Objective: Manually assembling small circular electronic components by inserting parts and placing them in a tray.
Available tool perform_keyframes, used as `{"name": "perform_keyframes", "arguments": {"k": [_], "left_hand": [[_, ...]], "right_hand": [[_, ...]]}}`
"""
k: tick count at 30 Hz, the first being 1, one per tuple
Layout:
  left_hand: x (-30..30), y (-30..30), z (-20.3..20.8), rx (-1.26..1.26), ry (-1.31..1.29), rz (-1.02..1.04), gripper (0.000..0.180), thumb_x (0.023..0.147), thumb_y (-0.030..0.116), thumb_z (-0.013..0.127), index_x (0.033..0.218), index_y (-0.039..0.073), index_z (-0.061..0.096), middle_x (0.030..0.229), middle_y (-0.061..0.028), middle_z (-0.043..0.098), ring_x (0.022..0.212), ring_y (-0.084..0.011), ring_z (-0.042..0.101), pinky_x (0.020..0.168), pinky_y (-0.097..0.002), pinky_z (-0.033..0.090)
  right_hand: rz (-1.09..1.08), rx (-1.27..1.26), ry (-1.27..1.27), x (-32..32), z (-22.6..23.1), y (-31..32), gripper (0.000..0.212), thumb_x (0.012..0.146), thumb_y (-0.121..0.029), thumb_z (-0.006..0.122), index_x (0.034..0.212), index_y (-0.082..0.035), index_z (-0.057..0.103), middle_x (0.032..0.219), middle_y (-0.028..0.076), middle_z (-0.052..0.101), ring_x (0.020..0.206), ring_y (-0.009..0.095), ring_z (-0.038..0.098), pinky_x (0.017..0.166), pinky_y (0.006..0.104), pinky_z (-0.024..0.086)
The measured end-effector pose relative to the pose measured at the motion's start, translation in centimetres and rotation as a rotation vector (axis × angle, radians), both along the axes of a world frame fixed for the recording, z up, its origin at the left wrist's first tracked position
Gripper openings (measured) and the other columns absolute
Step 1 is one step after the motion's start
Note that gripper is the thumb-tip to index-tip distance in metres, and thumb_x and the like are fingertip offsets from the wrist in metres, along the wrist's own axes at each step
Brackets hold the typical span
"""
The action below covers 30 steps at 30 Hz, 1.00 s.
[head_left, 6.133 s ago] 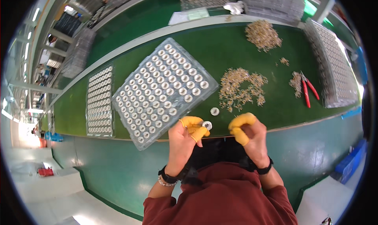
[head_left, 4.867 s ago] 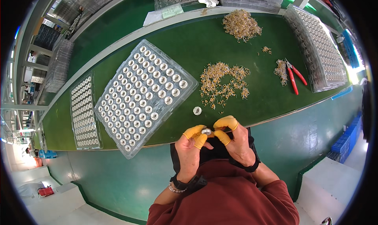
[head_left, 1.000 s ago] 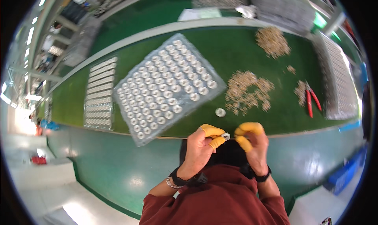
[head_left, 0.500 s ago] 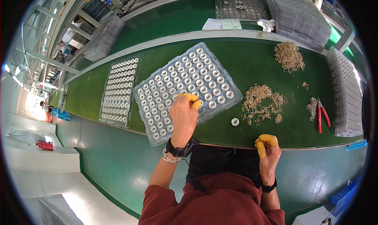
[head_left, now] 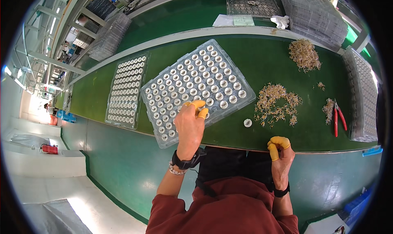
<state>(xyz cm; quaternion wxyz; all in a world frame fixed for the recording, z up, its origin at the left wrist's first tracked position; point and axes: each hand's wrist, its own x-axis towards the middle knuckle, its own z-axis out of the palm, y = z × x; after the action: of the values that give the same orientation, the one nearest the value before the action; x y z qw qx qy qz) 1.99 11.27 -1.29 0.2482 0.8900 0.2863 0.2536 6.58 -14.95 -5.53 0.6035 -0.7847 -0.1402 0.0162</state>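
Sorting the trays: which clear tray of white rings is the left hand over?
The large tilted tray; the left hand reaches over its near edge, while the narrower tray lies untouched.

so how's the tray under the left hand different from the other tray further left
The clear tray under the left hand is wider, with more columns of pockets, and lies skewed to the table edge. The narrow tray is a slimmer strip with fewer columns, lying nearly square to the edge, with no hand on it. Both are clear plastic, hold rows of small white ring-like parts, and rest on the green table.
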Motion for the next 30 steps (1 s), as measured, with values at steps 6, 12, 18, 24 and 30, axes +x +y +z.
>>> {"name": "perform_keyframes", "arguments": {"k": [6, 12, 18, 24, 30], "left_hand": [[1.2, 0.3, -0.6, 0.089, 0.073, -0.093, 0.016, 0.077, 0.005, 0.069, 0.092, 0.004, 0.068, 0.082, -0.0152, 0.061, 0.068, -0.0338, 0.061, 0.059, -0.0412, 0.045], [0.3, 0.0, -0.5, 0.022, -0.015, -0.033, 0.016, 0.075, 0.004, 0.071, 0.090, 0.004, 0.067, 0.080, -0.0139, 0.063, 0.063, -0.0309, 0.061, 0.058, -0.0393, 0.046], [-1.9, -0.5, -1.0, 0.069, 0.139, 0.009, 0.018, 0.074, 0.006, 0.072, 0.091, 0.003, 0.068, 0.080, -0.0158, 0.063, 0.065, -0.0318, 0.062, 0.059, -0.0407, 0.047], [-1.8, -0.2, -0.9, 0.092, 0.143, -0.042, 0.015, 0.076, 0.007, 0.070, 0.089, 0.002, 0.066, 0.082, -0.0161, 0.064, 0.070, -0.0331, 0.062, 0.063, -0.0414, 0.047], [-1.7, -0.4, 0.0, 0.007, 0.098, 0.017, 0.017, 0.072, 0.003, 0.074, 0.086, -0.001, 0.064, 0.077, -0.0144, 0.064, 0.065, -0.0285, 0.061, 0.061, -0.0376, 0.047]], "right_hand": [[-0.001, -0.009, -0.019, -0.2, 0.1, 0.1, 0.018, 0.079, 0.005, 0.067, 0.094, -0.004, 0.062, 0.078, 0.003, 0.062, 0.066, 0.013, 0.057, 0.063, 0.0251, 0.046], [0.023, -0.030, -0.035, -0.2, 0.3, -0.1, 0.017, 0.079, 0.005, 0.067, 0.094, -0.003, 0.061, 0.078, 0.004, 0.061, 0.067, 0.013, 0.057, 0.064, 0.0254, 0.047], [0.033, -0.046, -0.050, -0.1, 0.2, -0.3, 0.017, 0.080, 0.005, 0.067, 0.093, -0.003, 0.061, 0.079, 0.004, 0.061, 0.066, 0.014, 0.056, 0.063, 0.0249, 0.047], [0.047, -0.131, -0.132, 0.3, 1.6, 0.0, 0.020, 0.078, 0.004, 0.068, 0.095, -0.003, 0.062, 0.081, 0.007, 0.059, 0.065, 0.018, 0.056, 0.060, 0.0283, 0.046], [0.036, -0.331, -0.311, 2.4, 1.6, 0.0, 0.020, 0.075, -0.002, 0.070, 0.093, -0.004, 0.063, 0.081, 0.011, 0.057, 0.072, 0.030, 0.055, 0.063, 0.0385, 0.046]]}}
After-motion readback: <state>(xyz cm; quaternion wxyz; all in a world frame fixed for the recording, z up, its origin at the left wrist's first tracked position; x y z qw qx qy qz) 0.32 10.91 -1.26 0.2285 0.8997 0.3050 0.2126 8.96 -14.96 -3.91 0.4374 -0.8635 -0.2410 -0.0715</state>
